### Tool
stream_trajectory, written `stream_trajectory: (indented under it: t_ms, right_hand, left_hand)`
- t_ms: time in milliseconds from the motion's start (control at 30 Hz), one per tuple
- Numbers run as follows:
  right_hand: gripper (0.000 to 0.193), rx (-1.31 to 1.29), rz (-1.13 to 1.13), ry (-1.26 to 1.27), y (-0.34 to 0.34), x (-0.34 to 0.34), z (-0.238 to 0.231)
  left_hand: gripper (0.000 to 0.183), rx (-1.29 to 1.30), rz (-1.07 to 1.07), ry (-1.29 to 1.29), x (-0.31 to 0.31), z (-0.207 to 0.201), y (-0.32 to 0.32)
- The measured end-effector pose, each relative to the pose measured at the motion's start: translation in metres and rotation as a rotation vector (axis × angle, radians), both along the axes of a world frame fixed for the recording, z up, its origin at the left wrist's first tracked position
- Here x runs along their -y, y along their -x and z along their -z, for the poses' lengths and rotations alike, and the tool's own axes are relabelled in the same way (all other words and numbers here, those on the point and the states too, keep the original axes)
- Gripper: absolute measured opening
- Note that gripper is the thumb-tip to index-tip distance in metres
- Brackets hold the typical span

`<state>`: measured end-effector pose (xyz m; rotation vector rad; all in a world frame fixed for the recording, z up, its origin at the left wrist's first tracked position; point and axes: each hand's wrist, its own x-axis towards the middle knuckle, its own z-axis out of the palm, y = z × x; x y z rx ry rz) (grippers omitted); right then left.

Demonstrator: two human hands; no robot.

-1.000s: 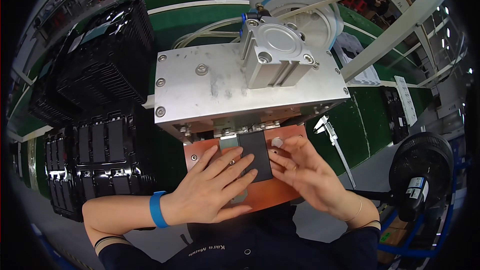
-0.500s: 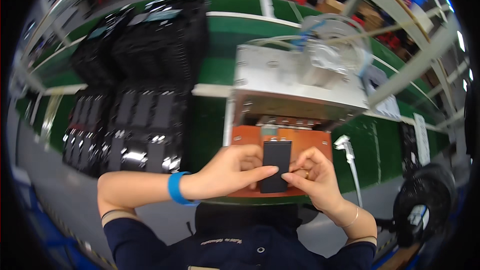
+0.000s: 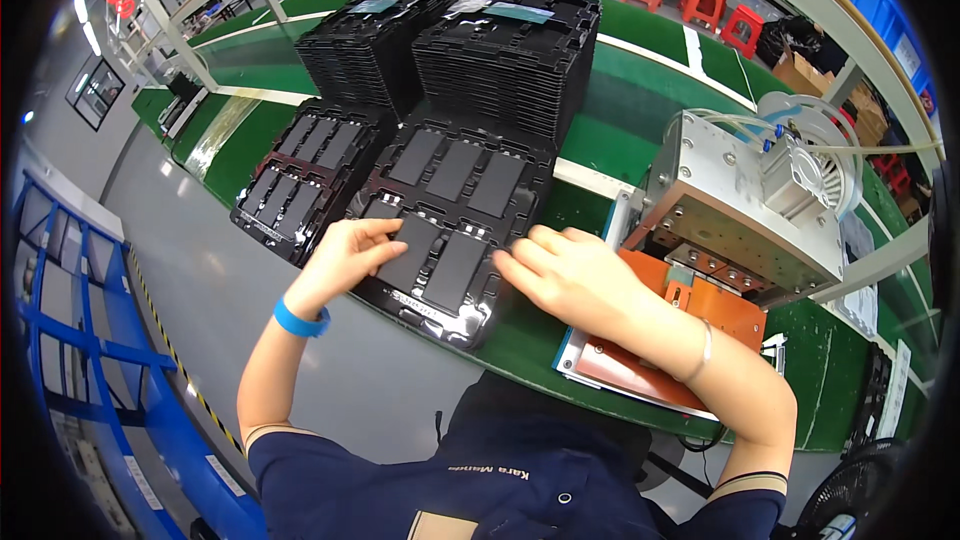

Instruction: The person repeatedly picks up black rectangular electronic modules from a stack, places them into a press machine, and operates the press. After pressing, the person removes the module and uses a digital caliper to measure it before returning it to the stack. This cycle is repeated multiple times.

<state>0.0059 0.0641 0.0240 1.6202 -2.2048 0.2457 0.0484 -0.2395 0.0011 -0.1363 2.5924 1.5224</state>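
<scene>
My left hand (image 3: pixel 345 258) is at the front left of a black plastic tray (image 3: pixel 430 318). Its thumb and index finger are apart, the tips at the left edge of a flat black battery cell (image 3: pixel 408 252) lying in the tray. My right hand (image 3: pixel 570 278) reaches over the tray's right side with fingers loosely bent and nothing visible in them. Nearest its fingertips lies another flat black cell (image 3: pixel 456 270). Three more cells fill the tray's back row, among them a middle cell (image 3: pixel 454 170). A further front cell is partly hidden by my left hand.
Left of this tray stands a second tray of cells (image 3: pixel 275 198). Two tall stacks of black trays (image 3: pixel 500 70) rise behind. On my right, a metal press (image 3: pixel 745 205) with an orange plate (image 3: pixel 640 375) stands on the green bench (image 3: pixel 625 70); my right forearm crosses it.
My view has turned left. Both hands have moved from the press, where they held a black cell, to the tray of cells on the left. They have spread apart.
</scene>
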Motion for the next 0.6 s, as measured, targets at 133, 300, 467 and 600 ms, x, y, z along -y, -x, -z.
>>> stream_trajectory:
  t_ms: [133,300,467,600]
  right_hand:
    - [0.019,-0.078,-0.047,-0.165,0.019,0.040,0.010]
    - [0.010,-0.115,-0.140,-0.305,0.021,0.069,0.005]
    - [0.011,-0.276,-0.113,-0.351,0.019,0.084,0.016]
    - [0.012,-0.302,-0.117,-0.290,0.017,0.082,0.023]
  left_hand:
    - [0.028,-0.466,-0.089,0.589,-0.010,-0.017,-0.007]
    - [0.042,-0.340,-0.203,0.864,-0.005,-0.015,-0.009]
    - [0.045,-0.369,-0.149,0.975,-0.003,-0.013,-0.004]
    - [0.046,-0.253,-0.131,1.078,-0.006,-0.020,0.000]
